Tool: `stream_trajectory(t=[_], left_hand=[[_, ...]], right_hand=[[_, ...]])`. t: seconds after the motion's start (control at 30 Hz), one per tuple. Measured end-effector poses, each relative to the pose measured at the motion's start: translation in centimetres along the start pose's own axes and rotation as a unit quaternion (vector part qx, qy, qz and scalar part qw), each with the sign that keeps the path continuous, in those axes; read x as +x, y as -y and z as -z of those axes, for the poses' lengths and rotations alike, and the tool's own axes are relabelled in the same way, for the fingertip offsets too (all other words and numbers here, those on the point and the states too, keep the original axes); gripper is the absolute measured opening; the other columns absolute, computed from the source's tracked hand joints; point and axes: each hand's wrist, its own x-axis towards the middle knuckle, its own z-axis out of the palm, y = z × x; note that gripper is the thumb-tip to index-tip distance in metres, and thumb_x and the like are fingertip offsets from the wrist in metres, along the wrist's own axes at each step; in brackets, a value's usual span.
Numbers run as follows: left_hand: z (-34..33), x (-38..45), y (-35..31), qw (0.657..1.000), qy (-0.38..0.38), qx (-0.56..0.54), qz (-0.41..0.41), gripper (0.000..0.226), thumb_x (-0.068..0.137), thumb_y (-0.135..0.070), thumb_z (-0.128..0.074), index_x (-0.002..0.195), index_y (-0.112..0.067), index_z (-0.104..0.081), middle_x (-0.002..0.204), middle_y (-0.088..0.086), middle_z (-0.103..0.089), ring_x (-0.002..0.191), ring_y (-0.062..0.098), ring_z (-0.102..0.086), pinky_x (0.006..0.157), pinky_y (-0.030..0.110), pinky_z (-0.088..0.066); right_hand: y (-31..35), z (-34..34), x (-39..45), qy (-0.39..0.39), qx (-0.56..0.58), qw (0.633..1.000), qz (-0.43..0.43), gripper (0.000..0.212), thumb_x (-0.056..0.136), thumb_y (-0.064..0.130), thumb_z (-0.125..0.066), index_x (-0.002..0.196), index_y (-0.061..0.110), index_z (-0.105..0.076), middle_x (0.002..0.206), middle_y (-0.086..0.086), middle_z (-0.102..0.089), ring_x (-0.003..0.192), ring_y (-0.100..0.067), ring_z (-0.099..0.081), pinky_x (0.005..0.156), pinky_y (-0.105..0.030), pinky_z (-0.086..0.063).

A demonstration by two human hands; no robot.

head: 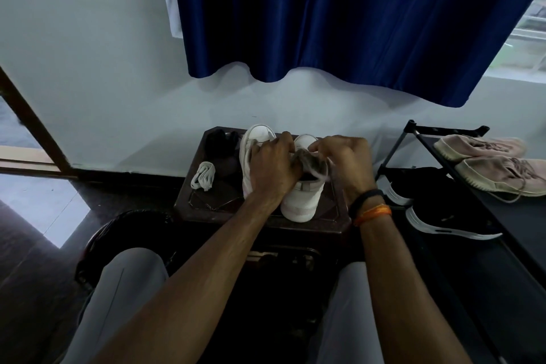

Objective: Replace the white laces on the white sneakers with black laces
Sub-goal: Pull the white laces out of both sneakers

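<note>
Two white sneakers stand side by side on a small dark table (206,210), heels toward me. The left sneaker (254,139) is partly covered by my left hand (273,165). My left hand grips the tongue and upper of the right sneaker (301,201). My right hand (345,159) curls over that sneaker's lacing area and pinches something small there; what it is cannot be made out. A bundled white lace (202,176) lies on the table's left side. Dark bundles, apparently the black laces (220,140), sit at the far left corner.
A black shoe rack (419,139) stands to the right, holding pink sneakers (484,161) on top and black sneakers (443,220) below. A dark round bin (124,230) sits by my left knee. The wall and a blue curtain (339,15) are close behind the table.
</note>
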Motion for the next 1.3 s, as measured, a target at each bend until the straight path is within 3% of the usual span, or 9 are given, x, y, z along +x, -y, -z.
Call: stream_trajectory(t=[0.1,0.2,0.33,0.67,0.77,0.9,1.03,1.13,1.3], left_hand=[[-0.1,0.0,0.2,1.000,0.007,-0.005,0.002,0.035,0.077,-0.045,-0.042,0.085,-0.016,-0.059,0.076,0.001,-0.069,0.075,0.030,-0.064,0.086,0.044,-0.046],[0.0,0.1,0.3,1.000,0.014,-0.013,0.002,0.030,0.079,-0.042,-0.047,0.081,-0.016,-0.060,0.072,0.002,-0.068,0.071,0.031,-0.064,0.081,0.046,-0.050],[0.3,0.0,0.1,0.999,0.022,-0.023,0.006,0.021,0.076,-0.036,-0.053,0.077,-0.017,-0.060,0.070,0.001,-0.066,0.070,0.029,-0.063,0.081,0.043,-0.049],[0.5,0.2,0.3,0.997,0.065,-0.029,0.021,0.016,0.084,-0.030,-0.068,0.083,-0.015,-0.063,0.077,0.000,-0.068,0.077,0.025,-0.065,0.073,0.041,-0.051],[0.7,0.0,0.1,0.997,0.055,-0.053,0.020,0.028,0.081,-0.039,-0.058,0.090,-0.013,-0.059,0.075,0.001,-0.067,0.073,0.024,-0.065,0.070,0.041,-0.051],[0.9,-0.2,0.1,0.995,0.069,-0.074,-0.001,0.037,0.074,-0.040,-0.060,0.099,-0.013,-0.052,0.072,-0.006,-0.062,0.069,0.022,-0.062,0.061,0.037,-0.047],[0.6,-0.1,0.4,0.996,0.060,-0.056,0.021,0.023,0.078,-0.027,-0.071,0.093,-0.016,-0.058,0.069,-0.008,-0.062,0.071,0.021,-0.064,0.064,0.038,-0.049],[0.5,0.0,-0.1,0.998,0.041,-0.039,0.040,0.020,0.079,-0.025,-0.069,0.094,-0.017,-0.059,0.074,-0.005,-0.067,0.075,0.022,-0.065,0.068,0.040,-0.051],[0.4,0.1,-0.5,0.997,0.011,-0.018,0.069,0.023,0.078,-0.018,-0.064,0.100,-0.015,-0.057,0.087,-0.001,-0.070,0.083,0.024,-0.066,0.065,0.035,-0.048]], right_hand=[[-0.8,-0.4,1.1,-0.041,-0.219,0.974,0.034,0.030,0.082,0.037,-0.065,0.063,0.015,-0.071,0.065,-0.002,-0.070,0.070,-0.021,-0.068,0.069,-0.036,-0.058],[-2.0,-1.4,2.0,-0.033,-0.307,0.951,0.010,0.027,0.077,0.053,-0.065,0.068,0.028,-0.068,0.075,-0.002,-0.070,0.089,-0.025,-0.065,0.077,-0.036,-0.058],[-2.5,-2.3,2.6,0.005,-0.402,0.916,0.011,0.020,0.089,0.041,-0.065,0.094,0.026,-0.078,0.095,-0.014,-0.068,0.113,-0.034,-0.048,0.092,-0.044,-0.051],[-0.6,0.1,2.6,0.087,-0.343,0.934,-0.040,0.014,0.080,0.014,-0.068,0.082,0.016,-0.082,0.084,-0.007,-0.076,0.083,-0.024,-0.068,0.073,-0.034,-0.059],[0.6,1.5,1.7,0.172,-0.393,0.902,-0.052,0.012,0.080,0.020,-0.069,0.087,0.016,-0.078,0.092,-0.003,-0.069,0.085,-0.023,-0.062,0.063,-0.027,-0.046],[2.0,2.2,0.4,0.292,-0.417,0.860,-0.025,0.019,0.078,0.015,-0.073,0.065,0.027,-0.068,0.080,0.002,-0.066,0.083,-0.017,-0.060,0.062,-0.025,-0.041],[2.5,2.0,0.4,0.266,-0.408,0.873,-0.013,0.015,0.077,0.015,-0.072,0.065,0.024,-0.071,0.078,0.000,-0.071,0.083,-0.015,-0.062,0.074,-0.031,-0.050],[3.1,2.1,0.6,0.246,-0.316,0.915,-0.041,0.021,0.077,0.009,-0.070,0.060,0.021,-0.070,0.064,0.004,-0.068,0.070,-0.009,-0.060,0.068,-0.024,-0.047],[2.6,2.4,1.2,0.187,-0.248,0.949,-0.053,0.020,0.067,0.009,-0.060,0.049,0.018,-0.058,0.058,0.001,-0.055,0.065,-0.020,-0.049,0.067,-0.035,-0.041]])
